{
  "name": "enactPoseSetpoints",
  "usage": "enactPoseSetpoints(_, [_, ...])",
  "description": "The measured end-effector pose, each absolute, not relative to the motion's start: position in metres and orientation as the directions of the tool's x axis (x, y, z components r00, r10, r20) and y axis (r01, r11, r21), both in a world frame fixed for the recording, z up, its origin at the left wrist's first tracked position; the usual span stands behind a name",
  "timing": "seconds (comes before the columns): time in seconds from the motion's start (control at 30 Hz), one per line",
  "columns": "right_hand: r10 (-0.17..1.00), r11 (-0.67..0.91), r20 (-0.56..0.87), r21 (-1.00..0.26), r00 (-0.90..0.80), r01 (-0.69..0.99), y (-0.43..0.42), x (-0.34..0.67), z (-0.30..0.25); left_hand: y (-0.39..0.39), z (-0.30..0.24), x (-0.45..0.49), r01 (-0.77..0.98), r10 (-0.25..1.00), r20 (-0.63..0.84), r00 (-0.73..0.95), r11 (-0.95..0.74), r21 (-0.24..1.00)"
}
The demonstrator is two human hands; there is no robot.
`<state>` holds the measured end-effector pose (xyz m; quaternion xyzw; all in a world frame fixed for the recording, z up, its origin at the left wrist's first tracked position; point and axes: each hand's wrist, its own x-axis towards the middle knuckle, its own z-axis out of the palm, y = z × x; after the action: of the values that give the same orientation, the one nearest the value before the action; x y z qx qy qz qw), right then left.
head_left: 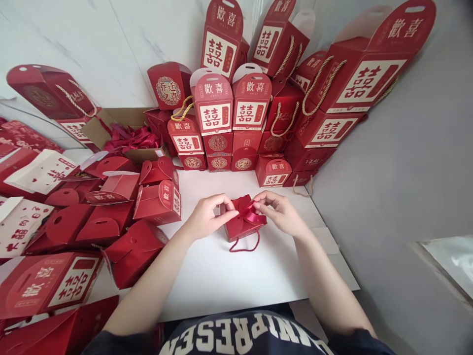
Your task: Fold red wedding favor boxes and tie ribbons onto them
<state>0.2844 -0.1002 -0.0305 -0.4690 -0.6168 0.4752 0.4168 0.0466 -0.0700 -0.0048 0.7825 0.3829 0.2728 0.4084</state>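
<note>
A small red gift box (238, 228) sits on the white board (221, 276) in front of me, a red cord loop hanging from its near side. A shiny red ribbon (250, 213) lies across its top. My left hand (207, 216) is closed, pinching the ribbon at the box's left top edge. From the right, my right hand (281, 211) pinches the ribbon's other end. Both hands touch the box top.
Stacks of red gift boxes with gold rope handles (251, 113) line the back and right. Folded and flat red boxes (111, 212) crowd the left side. A cardboard carton of red ribbons (125, 135) stands at back left. Grey floor (399, 187) lies to the right.
</note>
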Motion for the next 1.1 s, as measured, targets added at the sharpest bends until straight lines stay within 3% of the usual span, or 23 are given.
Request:
enactPoseSetpoints(0.1, [0.97,0.056,0.014,-0.984,-0.241,0.167,-0.102,0.303,-0.027,-0.079,-0.005,0.037,0.441,0.874,0.127,0.469,-0.356,0.824])
enactPoseSetpoints(0.27, [0.947,0.036,-0.086,-0.93,-0.311,0.366,-0.104,0.302,-0.021,-0.087,-0.006,0.039,0.559,0.837,0.216,0.504,-0.506,0.657])
enactPoseSetpoints(0.53, [0.938,0.114,-0.033,-0.911,-0.345,0.397,-0.105,0.293,-0.024,-0.101,0.0,0.049,0.658,0.818,0.192,0.542,-0.555,0.508])
enactPoseSetpoints(0.83, [0.917,0.042,-0.105,-0.934,-0.384,0.355,-0.105,0.3,-0.026,-0.111,0.011,0.036,0.753,0.918,-0.014,0.395,-0.315,0.577])
enactPoseSetpoints(0.93, [0.913,0.055,-0.086,-0.944,-0.4,0.327,-0.103,0.298,-0.027,-0.111,0.001,0.036,0.732,0.895,-0.094,0.436,-0.292,0.616])
enactPoseSetpoints(1.1, [0.91,0.028,-0.094,-0.958,-0.403,0.287,-0.103,0.303,-0.026,-0.107,-0.003,0.041,0.591,0.822,-0.228,0.521,-0.156,0.791])
